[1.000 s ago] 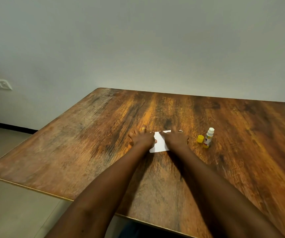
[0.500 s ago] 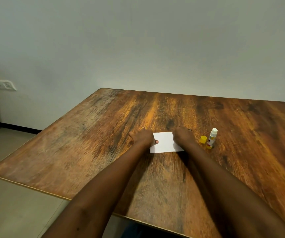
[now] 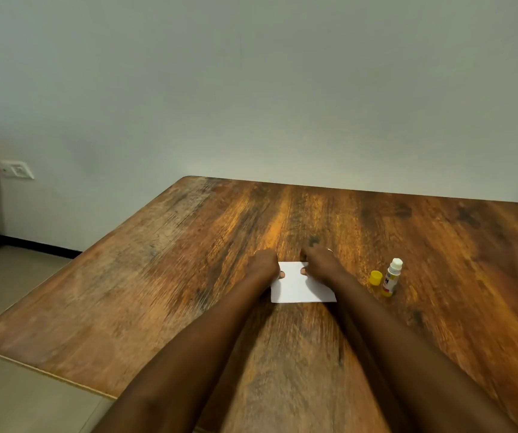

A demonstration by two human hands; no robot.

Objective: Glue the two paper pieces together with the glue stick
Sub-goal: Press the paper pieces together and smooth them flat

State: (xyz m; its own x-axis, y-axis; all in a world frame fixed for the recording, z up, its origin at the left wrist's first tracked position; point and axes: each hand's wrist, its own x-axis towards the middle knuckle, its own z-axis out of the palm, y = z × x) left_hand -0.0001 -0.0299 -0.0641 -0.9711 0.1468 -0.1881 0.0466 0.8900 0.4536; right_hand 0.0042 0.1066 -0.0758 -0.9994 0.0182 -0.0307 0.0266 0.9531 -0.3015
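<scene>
Under left hand [image 3: 264, 264], right hand [image 3: 320, 265]: paper [image 3: 302, 290]

My left hand [image 3: 264, 264], right hand [image 3: 320, 265] grip far corners of white paper [image 3: 301, 290], thumbs on top. Uncapped glue stick [image 3: 392, 278] upright at right, yellow cap [image 3: 375, 278] beside.

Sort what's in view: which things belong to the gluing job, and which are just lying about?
Job: white paper; left hand and right hand, both on it; uncapped glue stick; yellow cap.
Lying about: wall socket; the wooden table is only the work surface.
</scene>
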